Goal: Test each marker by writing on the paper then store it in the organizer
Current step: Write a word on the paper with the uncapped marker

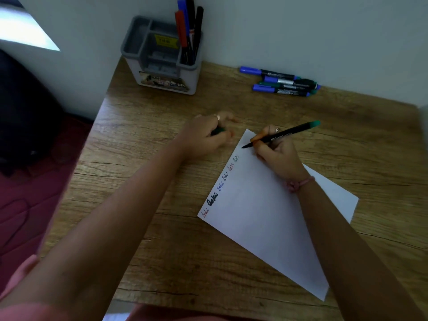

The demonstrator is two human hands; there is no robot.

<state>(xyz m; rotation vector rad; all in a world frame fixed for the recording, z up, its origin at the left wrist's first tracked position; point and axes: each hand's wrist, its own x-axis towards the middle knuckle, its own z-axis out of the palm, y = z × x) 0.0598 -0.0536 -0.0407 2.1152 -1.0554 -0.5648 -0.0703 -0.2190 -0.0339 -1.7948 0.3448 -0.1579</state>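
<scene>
Marker (pixel 281 135) under test sits pinched in the right hand (pixel 278 156), tip at the upper corner of the paper (pixel 273 212), just past the row of test words. Left hand (pixel 203 137), centre frame on the desk (pixel 162 228), curls round a dark green item, probably the cap. Write lightly and keep the sheet steady. Then recap and store in the organizer (pixel 162 56), upper left.

Single head-worn view, wide-angle, looking forward and steeply down — close over the wooden table (pixel 162 228), both forearms reaching in from the bottom edge, wall (pixel 301 31) beyond — edges bowed.
</scene>
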